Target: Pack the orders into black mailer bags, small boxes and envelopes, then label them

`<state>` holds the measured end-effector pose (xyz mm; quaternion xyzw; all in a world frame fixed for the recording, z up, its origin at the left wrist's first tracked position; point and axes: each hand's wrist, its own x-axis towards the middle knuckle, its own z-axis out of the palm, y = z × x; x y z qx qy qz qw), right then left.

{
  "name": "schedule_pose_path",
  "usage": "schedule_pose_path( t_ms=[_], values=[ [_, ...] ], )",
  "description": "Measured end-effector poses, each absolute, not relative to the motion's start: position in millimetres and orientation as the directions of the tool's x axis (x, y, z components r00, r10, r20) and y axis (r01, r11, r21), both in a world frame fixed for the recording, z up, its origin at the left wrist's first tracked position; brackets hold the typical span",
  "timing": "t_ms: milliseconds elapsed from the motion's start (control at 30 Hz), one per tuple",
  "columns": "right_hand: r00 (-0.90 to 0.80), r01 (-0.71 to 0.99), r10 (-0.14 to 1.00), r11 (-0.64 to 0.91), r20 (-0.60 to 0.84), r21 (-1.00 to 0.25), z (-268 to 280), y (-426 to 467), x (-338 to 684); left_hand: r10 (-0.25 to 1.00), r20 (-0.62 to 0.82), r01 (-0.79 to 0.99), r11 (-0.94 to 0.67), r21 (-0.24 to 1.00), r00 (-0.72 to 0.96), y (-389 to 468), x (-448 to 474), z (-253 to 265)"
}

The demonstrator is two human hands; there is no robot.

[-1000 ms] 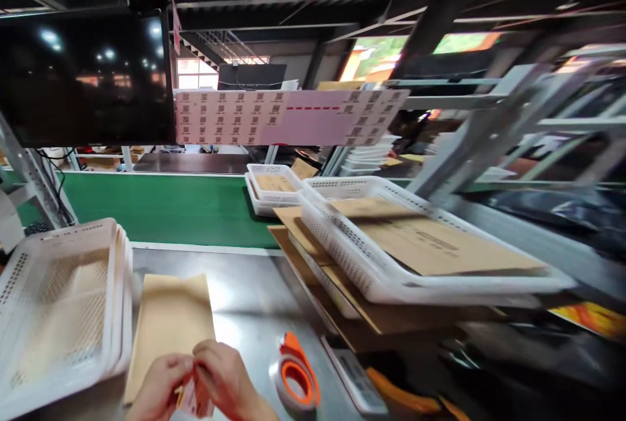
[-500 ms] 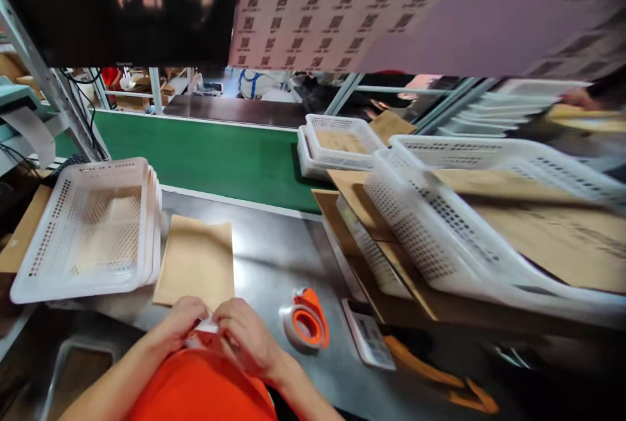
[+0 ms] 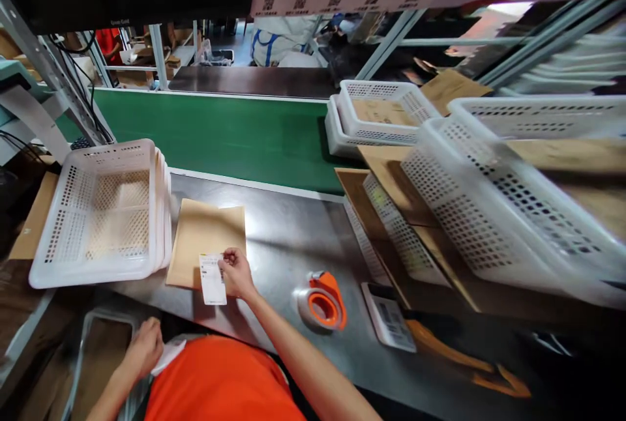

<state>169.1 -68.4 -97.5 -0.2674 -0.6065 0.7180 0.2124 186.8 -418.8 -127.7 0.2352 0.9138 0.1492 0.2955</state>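
Observation:
Over the brown padded envelope (image 3: 188, 238), which lies flat on the metal table, my right hand (image 3: 237, 274) pinches a white printed label (image 3: 212, 287) by its right edge. The label overlaps the lower part of the envelope; whether it touches cannot be told. My left hand (image 3: 145, 347) is low at the table's front edge, its fingers curled. A white slip of paper (image 3: 169, 354) sticks out from beside its palm, against the orange clothing. To the right of the envelope, an orange tape dispenser (image 3: 330, 304) with clear tape lies on the metal.
Stacked white baskets (image 3: 100, 212) stand left of the envelope. Larger white baskets (image 3: 460, 212) with cardboard crowd the right side. A flat white device (image 3: 390, 317) lies right of the dispenser. Behind the table runs a green conveyor belt (image 3: 244, 134), with small baskets (image 3: 381, 115) on it.
Both hands were together at the table's edge, working on a small white piece. They have parted: the right moved forward over the envelope with the label, the left moved down and left. The view shifted.

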Motion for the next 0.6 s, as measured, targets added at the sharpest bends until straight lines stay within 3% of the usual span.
schedule_pose_path(
  t_ms=[133, 300, 433, 600],
  values=[
    [-0.759, 0.038, 0.641, -0.135, -0.116, -0.990, -130, -80, 158, 0.642, -0.308, 0.458, 0.738, 0.495, -0.702, -383, 181, -123],
    [-0.765, 0.063, 0.642, 0.014, -0.039, -0.998, -153, -81, 152, 0.799, -0.195, 0.642, 0.580, 0.501, -0.569, -329, 172, -130],
    [-0.783, 0.088, 0.620, 0.194, 0.053, -0.977, -168, -82, 155, 0.913, -0.207, 0.758, 0.406, 0.510, -0.350, -308, 159, -165],
    [-0.857, -0.018, 0.454, 0.445, 0.243, -0.895, -177, -95, 172, 0.916, -0.237, 0.738, 0.400, 0.543, -0.323, -303, 147, -194]
  ],
)
